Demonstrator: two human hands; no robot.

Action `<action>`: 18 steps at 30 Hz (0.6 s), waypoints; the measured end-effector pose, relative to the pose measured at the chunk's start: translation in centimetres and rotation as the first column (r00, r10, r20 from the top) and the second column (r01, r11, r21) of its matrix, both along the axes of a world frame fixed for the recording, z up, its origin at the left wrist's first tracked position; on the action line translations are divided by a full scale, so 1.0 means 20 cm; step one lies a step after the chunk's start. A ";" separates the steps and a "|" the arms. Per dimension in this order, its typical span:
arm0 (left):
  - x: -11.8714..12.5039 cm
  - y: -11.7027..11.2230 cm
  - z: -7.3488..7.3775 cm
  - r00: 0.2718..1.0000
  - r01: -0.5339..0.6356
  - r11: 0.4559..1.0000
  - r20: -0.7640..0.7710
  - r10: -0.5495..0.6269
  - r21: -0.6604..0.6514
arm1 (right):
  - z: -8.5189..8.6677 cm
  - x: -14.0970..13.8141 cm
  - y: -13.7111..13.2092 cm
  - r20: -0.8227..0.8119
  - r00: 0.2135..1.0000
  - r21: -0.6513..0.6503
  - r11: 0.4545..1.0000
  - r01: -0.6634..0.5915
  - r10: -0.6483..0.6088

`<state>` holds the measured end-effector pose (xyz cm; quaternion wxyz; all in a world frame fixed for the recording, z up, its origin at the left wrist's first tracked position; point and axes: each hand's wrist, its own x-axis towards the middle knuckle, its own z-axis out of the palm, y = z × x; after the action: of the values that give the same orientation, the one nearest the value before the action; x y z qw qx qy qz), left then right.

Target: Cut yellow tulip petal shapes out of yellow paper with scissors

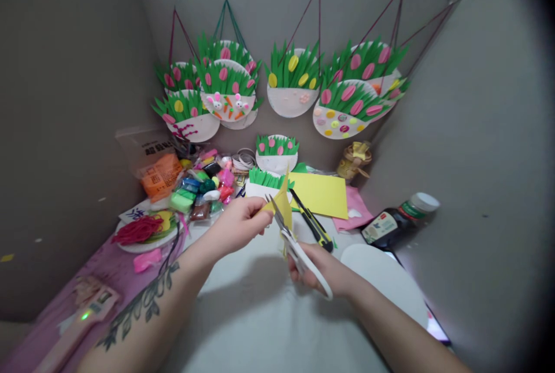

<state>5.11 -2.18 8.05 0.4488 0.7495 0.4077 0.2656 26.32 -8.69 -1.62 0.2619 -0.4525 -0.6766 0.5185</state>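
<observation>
My left hand [237,224] pinches a small piece of yellow foam paper [281,202] and holds it up over the white table top. My right hand [323,272] grips white-handled scissors [299,251], whose blades reach into the yellow piece from below. Both hands meet at the middle of the view, fingers closed.
A yellow sheet [321,194], a pink sheet [353,211] and a black-and-yellow utility knife [314,224] lie just behind. Clay packets [197,185] and a plate with red yarn [141,231] sit left. A dark bottle [399,220] lies right. Paper-plate tulip baskets [292,87] hang on the wall.
</observation>
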 end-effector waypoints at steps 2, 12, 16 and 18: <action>0.00 0.00 -0.01 1.000 0.013 1.000 -0.008 -0.013 0.008 | 0.00 0.00 0.00 0.000 1.000 -0.001 1.000 0.003 -0.003; 0.00 0.00 0.00 0.999 0.024 1.000 -0.029 -0.023 0.017 | 0.07 -0.01 0.00 0.033 0.999 0.039 0.999 -0.005 0.003; 0.00 0.00 0.01 0.999 0.035 0.999 -0.025 -0.035 0.021 | 0.03 0.00 0.00 0.031 0.999 0.045 0.999 -0.020 0.018; -0.01 0.00 0.00 0.999 0.042 0.999 -0.028 -0.041 0.028 | 0.02 0.01 0.00 0.019 0.999 0.039 0.999 -0.030 0.029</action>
<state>4.95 -2.10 8.11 0.4379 0.7676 0.3945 0.2517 26.53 -8.65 -1.14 0.2568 -0.4419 -0.6957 0.5048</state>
